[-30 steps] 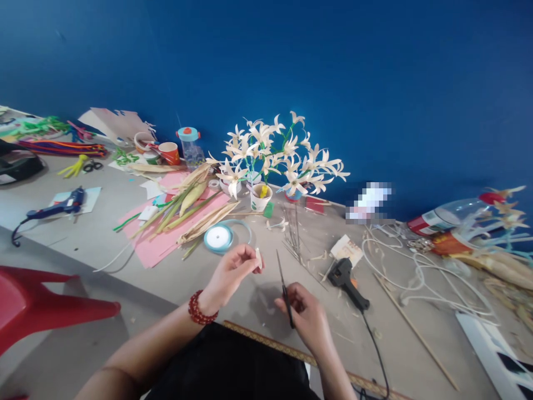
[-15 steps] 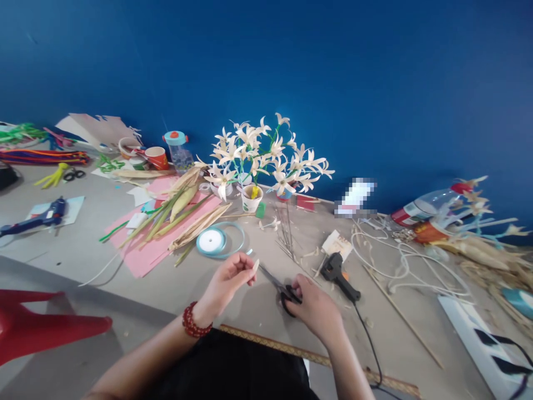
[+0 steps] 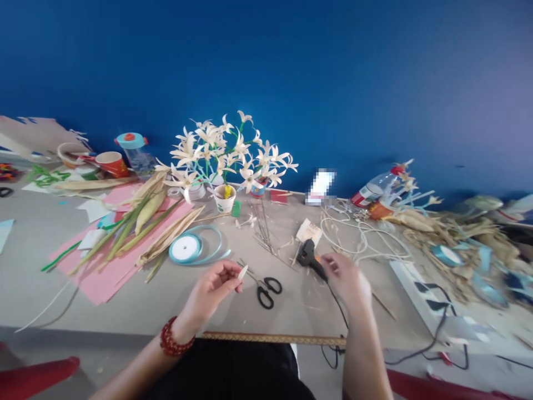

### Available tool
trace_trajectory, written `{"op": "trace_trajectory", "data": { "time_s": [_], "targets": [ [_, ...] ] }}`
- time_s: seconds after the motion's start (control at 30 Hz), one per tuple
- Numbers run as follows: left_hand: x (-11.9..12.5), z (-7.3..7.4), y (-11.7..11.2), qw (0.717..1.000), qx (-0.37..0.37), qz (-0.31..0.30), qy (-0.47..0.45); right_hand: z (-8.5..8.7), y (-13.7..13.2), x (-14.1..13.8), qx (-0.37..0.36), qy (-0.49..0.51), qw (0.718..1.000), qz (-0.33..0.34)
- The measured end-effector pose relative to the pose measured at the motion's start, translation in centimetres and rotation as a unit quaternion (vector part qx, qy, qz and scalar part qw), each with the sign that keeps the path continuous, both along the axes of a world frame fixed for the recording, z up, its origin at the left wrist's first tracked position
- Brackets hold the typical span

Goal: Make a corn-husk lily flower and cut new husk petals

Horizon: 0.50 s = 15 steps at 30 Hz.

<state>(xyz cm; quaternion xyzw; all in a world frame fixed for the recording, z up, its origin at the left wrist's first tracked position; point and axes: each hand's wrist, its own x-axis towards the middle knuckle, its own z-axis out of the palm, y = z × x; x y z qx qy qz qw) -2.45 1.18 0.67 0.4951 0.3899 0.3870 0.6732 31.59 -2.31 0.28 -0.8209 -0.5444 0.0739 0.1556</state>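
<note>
My left hand, with a red bead bracelet on its wrist, pinches a small pale petal-shaped piece between thumb and fingertips. Just right of it, scissors with black handles lie on the table, untouched. My right hand is at the handle of a black glue gun. Its fingers are bent and blurred, so whether they have closed on the handle does not show. Behind the hands, white flowers on green and light blue stems stand in cups, one a white paper cup.
A blue ribbon spool and pink paper with dry husks lie left. Thin wires lie mid-table. On the right are a white cable, a power strip, a plastic bottle and piled husks.
My right hand has let go of the scissors, now on the table, and moved right to the glue gun. My left hand still holds the pale piece. The view has turned right.
</note>
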Motion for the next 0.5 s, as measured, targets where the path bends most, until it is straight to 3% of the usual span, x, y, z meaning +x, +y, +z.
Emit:
{"op": "trace_trajectory", "data": {
  "time_s": [0.13, 0.2, 0.33, 0.43, 0.5],
  "targets": [
    [-0.5, -0.2, 0.1, 1.000, -0.010, 0.012, 0.018, -1.2, -2.0, 7.9, -0.055, -0.078, 0.986, -0.135],
    [-0.7, -0.2, 0.2, 1.000, -0.017, 0.016, 0.020, -2.4, -3.4, 10.5, -0.067, -0.083, 0.980, -0.166],
    [-0.5, 0.0, 0.5, 1.000, -0.022, 0.017, 0.000, -4.2, -5.6, 12.4, -0.041, -0.054, 0.987, -0.143],
    [-0.2, 0.3, 0.5, 1.000, -0.025, 0.015, -0.007, -4.4, -6.7, 12.6, -0.014, -0.027, 0.993, -0.113],
    [0.0, 0.4, 0.4, 1.000, -0.018, 0.016, -0.006, -4.1, -7.4, 12.7, 0.041, -0.007, 0.990, -0.131]
  ]
}}
